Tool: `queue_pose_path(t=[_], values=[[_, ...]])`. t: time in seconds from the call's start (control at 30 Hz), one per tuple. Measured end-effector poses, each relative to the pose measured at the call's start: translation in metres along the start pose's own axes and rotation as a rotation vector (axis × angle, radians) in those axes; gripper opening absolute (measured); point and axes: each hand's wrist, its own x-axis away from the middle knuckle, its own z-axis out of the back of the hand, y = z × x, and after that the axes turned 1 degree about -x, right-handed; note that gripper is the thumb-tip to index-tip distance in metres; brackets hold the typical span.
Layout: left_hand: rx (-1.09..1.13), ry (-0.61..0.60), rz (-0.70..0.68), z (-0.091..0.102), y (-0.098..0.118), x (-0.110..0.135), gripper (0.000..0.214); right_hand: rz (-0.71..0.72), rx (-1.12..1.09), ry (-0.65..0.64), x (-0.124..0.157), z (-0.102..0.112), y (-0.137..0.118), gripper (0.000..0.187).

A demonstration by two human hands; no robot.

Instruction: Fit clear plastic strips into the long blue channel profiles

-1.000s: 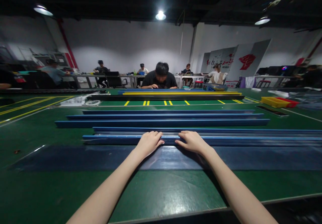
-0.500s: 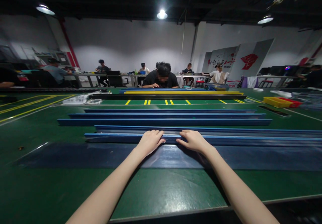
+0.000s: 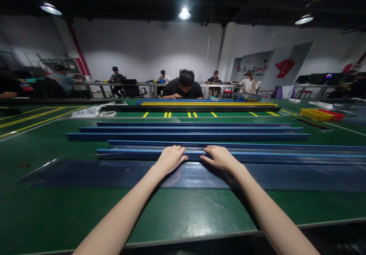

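A long blue rail (image 3: 128, 154) lies across the green table (image 3: 185, 217), just beyond a dark blue flat sheet (image 3: 85, 173). My left hand (image 3: 170, 158) grips the near edge of this rail with fingers curled over its top. My right hand (image 3: 219, 157) grips the same rail a little to the right, thumb pointing toward the left hand. Both forearms reach straight out over the dark sheet. A second blue rail (image 3: 257, 146) lies right behind the held one.
Three more blue rails (image 3: 188, 136) lie parallel further back. A person (image 3: 184, 87) sits across the table behind blue and yellow strips (image 3: 208, 104). Yellow and red bins (image 3: 320, 114) stand at far right. Other people sit at desks along the back wall.
The view has tipped slightly, so the rails and hands sit a little higher in frame. Both hands keep the same grip on the near rail.
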Motion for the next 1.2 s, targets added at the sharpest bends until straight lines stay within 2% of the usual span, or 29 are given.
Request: queue_pose_path(t=[0.37, 0.73, 1.2], values=[[0.004, 0.035, -0.016, -0.0041, -0.0014, -0.0004, 0.022, -0.023, -0.026, -0.019, 0.0000, 0.0012, -0.0012, 0.039], [-0.021, 0.046, -0.022, -0.0040, -0.0008, 0.0001, 0.023, 0.027, -0.020, 0.027, -0.0002, -0.0044, 0.0031, 0.040], [-0.001, 0.046, -0.016, -0.0062, -0.0010, -0.0001, 0.023, -0.018, -0.037, -0.021, -0.0005, 0.0003, -0.0005, 0.037]])
